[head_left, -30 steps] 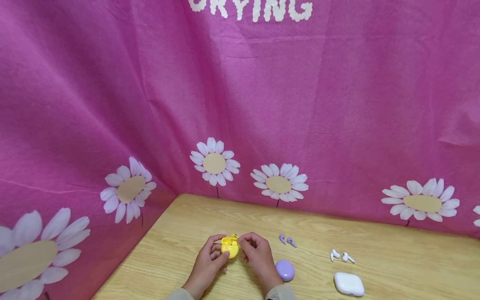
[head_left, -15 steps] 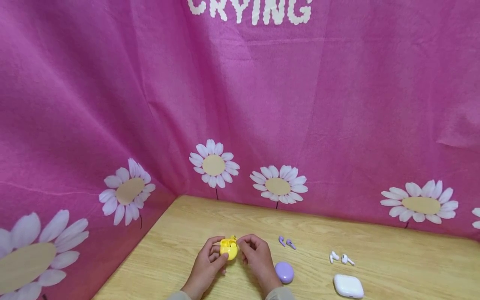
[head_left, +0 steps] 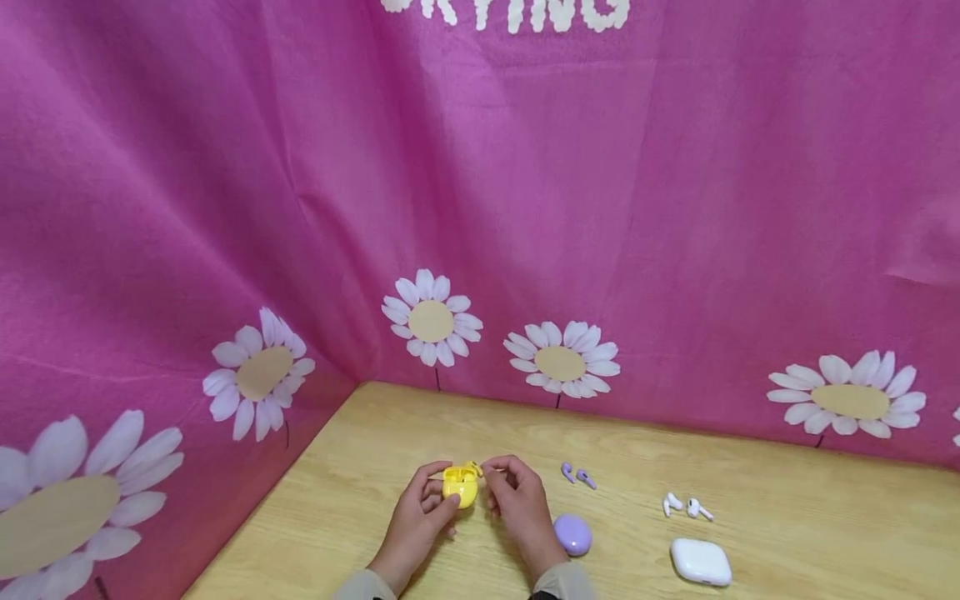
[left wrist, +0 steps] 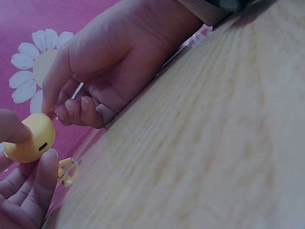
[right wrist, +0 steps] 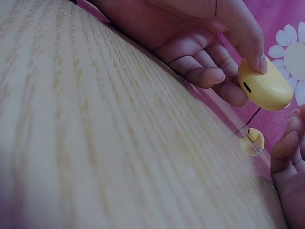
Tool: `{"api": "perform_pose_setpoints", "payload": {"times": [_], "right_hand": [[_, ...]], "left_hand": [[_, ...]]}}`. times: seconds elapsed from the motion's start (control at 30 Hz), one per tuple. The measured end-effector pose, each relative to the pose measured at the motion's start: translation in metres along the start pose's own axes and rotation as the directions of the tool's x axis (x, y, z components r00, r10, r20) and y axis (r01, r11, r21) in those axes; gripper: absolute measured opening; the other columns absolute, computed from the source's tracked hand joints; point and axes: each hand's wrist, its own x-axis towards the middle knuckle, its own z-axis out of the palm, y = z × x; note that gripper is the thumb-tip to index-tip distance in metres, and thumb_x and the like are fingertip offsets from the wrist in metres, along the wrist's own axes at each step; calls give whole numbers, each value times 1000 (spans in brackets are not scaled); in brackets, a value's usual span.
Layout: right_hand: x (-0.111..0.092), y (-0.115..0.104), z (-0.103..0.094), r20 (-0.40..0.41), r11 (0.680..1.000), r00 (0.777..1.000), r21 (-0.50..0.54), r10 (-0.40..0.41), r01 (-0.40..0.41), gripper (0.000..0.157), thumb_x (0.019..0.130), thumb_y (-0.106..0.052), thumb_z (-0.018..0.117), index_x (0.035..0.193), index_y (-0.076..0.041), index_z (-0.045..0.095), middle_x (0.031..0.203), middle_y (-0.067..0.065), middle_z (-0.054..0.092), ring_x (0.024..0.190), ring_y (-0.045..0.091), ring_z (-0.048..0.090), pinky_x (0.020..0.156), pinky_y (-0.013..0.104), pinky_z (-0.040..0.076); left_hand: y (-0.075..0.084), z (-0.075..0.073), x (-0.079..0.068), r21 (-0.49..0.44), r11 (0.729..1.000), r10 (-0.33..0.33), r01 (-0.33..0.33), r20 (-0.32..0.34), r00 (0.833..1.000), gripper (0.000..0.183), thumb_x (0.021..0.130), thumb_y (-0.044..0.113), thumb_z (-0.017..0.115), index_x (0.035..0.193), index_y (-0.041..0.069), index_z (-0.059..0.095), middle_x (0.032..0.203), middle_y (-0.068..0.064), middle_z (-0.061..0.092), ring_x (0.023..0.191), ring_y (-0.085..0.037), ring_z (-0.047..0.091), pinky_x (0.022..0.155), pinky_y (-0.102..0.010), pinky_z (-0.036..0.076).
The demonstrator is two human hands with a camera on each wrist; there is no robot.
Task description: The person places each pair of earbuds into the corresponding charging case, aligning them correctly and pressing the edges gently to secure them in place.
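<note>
My left hand point(head_left: 412, 521) holds a small yellow earbud case point(head_left: 459, 492) over the table, lid raised, its thumb pressed on the front. A port slot shows on the rounded underside of the case in both wrist views. My right hand point(head_left: 519, 504) is at the case's right side, thumb and index fingertips together and the other fingers curled in; I cannot tell whether they pinch anything. Behind the case, partly hidden by it in the head view, a yellow earbud point(right wrist: 256, 138) lies on the table near the right fingertips.
Right of my hands lie a pair of purple earbuds point(head_left: 577, 475) and a round purple case point(head_left: 573, 534). Farther right are white earbuds point(head_left: 687, 506) and a white case point(head_left: 701, 561). A pink curtain with daisies point(head_left: 750, 208) borders the wooden table point(head_left: 397, 417) behind and left.
The right fingertips have shifted slightly up and away from the yellow case. My left hand keeps its grip. The head view has tilted a little; the purple and white things stay put.
</note>
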Motion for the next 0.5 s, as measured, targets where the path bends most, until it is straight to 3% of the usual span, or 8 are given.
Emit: {"api": "perform_pose_setpoints", "payload": {"times": [0.5], "right_hand": [[0,-4,0,28,1000,1000,19,-4,3,19,95,-9,58,108,5,61,64,1,50,51,9,47,45,18,41]], "left_hand": [[2,1,1,-16,1000,14,-14,10,1000,54,89,7,67,137,2,43,97,-7,60,77,-17,59,57,-26,53]]}}
